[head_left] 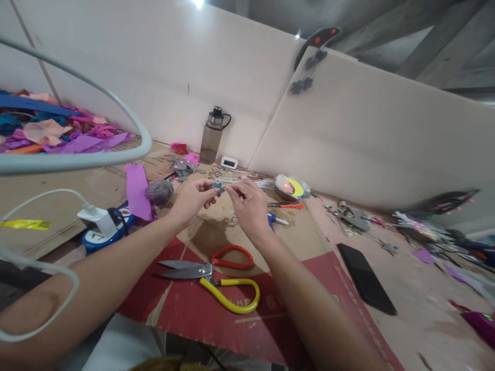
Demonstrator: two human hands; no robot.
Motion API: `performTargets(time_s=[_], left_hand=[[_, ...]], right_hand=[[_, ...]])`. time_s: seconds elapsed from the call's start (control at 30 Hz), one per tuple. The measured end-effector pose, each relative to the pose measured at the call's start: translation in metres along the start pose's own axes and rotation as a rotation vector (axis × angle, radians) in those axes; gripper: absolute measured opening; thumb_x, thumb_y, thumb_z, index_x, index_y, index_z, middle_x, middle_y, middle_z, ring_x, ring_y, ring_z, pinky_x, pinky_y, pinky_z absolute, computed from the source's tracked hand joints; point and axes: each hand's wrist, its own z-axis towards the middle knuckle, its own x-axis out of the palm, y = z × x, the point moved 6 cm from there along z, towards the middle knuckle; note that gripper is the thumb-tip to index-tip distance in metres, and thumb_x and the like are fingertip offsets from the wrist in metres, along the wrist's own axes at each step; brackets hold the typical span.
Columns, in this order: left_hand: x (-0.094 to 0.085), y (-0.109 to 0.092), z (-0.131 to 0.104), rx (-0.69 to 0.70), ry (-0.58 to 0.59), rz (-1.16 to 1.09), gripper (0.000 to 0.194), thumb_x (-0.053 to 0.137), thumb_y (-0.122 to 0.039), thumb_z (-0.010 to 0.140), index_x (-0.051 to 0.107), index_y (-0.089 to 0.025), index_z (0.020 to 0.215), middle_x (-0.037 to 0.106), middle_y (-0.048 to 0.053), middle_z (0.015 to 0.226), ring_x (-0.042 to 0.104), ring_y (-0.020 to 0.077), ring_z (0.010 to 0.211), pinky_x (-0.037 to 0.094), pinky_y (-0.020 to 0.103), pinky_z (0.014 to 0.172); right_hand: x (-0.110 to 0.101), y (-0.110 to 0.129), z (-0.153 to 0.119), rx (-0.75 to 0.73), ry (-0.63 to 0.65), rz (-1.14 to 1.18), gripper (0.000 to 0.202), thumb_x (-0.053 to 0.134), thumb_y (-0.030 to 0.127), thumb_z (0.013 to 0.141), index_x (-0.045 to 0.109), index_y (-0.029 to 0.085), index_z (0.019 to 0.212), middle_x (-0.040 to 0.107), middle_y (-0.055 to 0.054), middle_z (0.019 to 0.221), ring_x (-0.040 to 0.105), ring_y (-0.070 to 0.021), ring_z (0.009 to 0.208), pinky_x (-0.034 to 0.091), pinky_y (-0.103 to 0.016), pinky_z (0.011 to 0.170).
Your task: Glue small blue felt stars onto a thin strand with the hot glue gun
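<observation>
Work surface: cardboard sheet point(216, 226) lies under both hands, with a red sheet point(232, 314) nearer to the person.
Scissors: large scissors point(211, 278) with one red and one yellow handle lie just below the hands, blades closed, not touched.
Phone: a black phone point(365, 278) lies flat, well to the right of the right hand.
Bottle: a grey bottle point(212, 135) stands upright beyond the hands, at the wall.
Left hand: left hand point(193, 198) pinches one end of the small piece.
Right hand: right hand point(249, 203) pinches the other end; the fingertips almost meet.
Small piece: small grey piece point(218, 188) is held between both hands above the cardboard. It looks light, thin and easy to bend; hold by the edges.
</observation>
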Motion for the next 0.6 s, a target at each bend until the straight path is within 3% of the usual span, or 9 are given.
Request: performTargets(time_s=[0.23,0.43,0.53,0.6], left_hand=[[0.006,-0.003,-0.004,-0.019,0.047,-0.027,0.023,0.073,-0.03,0.07,0.066,-0.013,0.084,0.06,-0.001,0.069,0.052,0.0057,0.053,0.036,0.016,0.042],[0.005,0.0,-0.005,-0.024,0.038,-0.021,0.023,0.073,-0.031,0.071,0.064,-0.014,0.083,0.058,-0.002,0.063,0.052,0.0066,0.052,0.036,0.016,0.042],[0.005,-0.001,-0.005,-0.044,0.022,-0.039,0.021,0.073,-0.029,0.071,0.063,-0.013,0.082,0.059,-0.002,0.061,0.05,0.0056,0.048,0.036,0.017,0.041],[0.005,-0.002,-0.006,-0.05,0.02,-0.041,0.02,0.072,-0.028,0.071,0.064,-0.013,0.081,0.059,-0.002,0.061,0.048,0.0049,0.046,0.035,0.017,0.041]], right_hand=[[0.008,-0.008,-0.001,0.02,0.081,-0.127,0.027,0.048,0.028,0.094,0.063,0.019,0.074,0.06,-0.003,0.072,0.054,-0.0155,0.072,0.038,-0.028,0.068],[0.009,-0.012,-0.004,0.084,0.12,-0.076,0.022,0.048,0.029,0.093,0.061,0.019,0.078,0.062,-0.003,0.075,0.054,-0.0157,0.071,0.037,-0.028,0.067],[0.007,-0.017,-0.006,0.167,0.099,-0.033,0.014,0.05,0.029,0.091,0.06,0.02,0.093,0.058,0.001,0.069,0.05,-0.0145,0.063,0.035,-0.027,0.063],[0.006,-0.019,-0.007,0.2,0.075,0.009,0.02,0.053,0.026,0.088,0.055,0.02,0.107,0.054,0.004,0.066,0.048,-0.0136,0.059,0.034,-0.027,0.06]])
